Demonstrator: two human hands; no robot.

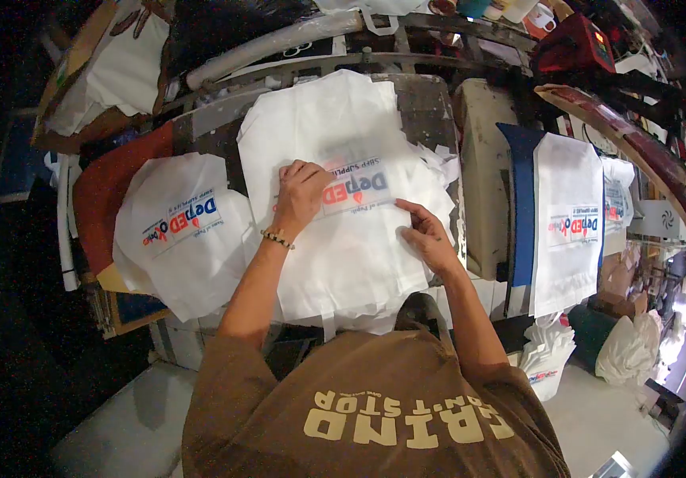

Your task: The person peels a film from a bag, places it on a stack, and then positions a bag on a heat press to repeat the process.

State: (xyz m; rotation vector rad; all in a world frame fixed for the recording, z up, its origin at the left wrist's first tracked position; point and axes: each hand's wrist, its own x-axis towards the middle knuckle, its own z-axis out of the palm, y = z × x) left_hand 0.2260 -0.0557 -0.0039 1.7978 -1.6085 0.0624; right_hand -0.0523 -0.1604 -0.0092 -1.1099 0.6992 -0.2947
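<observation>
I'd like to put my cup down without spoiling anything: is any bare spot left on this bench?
Hardly. The middle bag under both hands fills the centre, the left bag overlaps it. Bare patches: the worn board beyond the middle bag's top right corner, and the cream block between it and the hanging bag.

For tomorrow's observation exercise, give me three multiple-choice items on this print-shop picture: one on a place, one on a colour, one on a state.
1. Where does the left hand rest?
A. on the printed transfer sheet atop the middle white bag
B. on the floor
C. on the red machine

2. What colour is the person's shirt?
A. blue
B. brown
C. white

3. How is the right hand?
A. clenched around a tool
B. raised in the air
C. fingers pressed at the sheet's lower right corner

Answers:
1. A, its fingers lie on the sheet.
2. B, brown with pale lettering.
3. C, it holds nothing.
</observation>
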